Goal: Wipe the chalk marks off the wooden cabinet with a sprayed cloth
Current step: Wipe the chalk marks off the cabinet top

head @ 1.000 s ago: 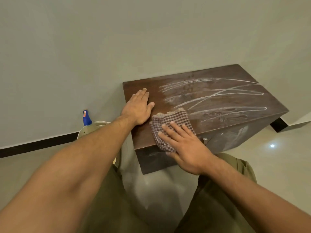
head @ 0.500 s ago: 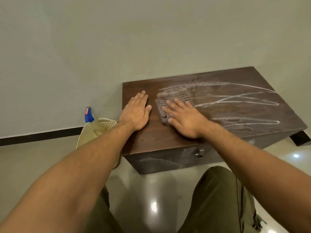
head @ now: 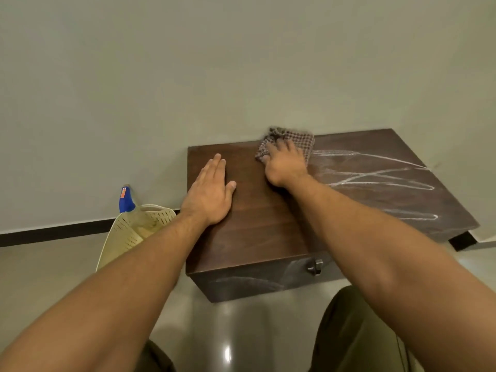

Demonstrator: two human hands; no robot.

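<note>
A dark wooden cabinet [head: 257, 237] stands against the wall. White chalk marks [head: 375, 175] loop across the right half of its top, and fainter smears show on its front face. My right hand [head: 284, 165] presses a brown checked cloth [head: 303, 142] flat on the top at the back edge, next to the wall. The left hand [head: 210, 194] lies flat with fingers together on the bare left part of the top, holding nothing.
A cream perforated basket [head: 134, 229] sits on the floor left of the cabinet, with a blue-capped spray bottle [head: 125, 201] in it. A small metal knob [head: 315, 267] sticks out of the cabinet front. My knees are just below on the glossy floor.
My right hand has slid the cloth from the front edge across the top to the back edge by the wall. The chalk on the left-middle part is gone. The left hand stayed put.
</note>
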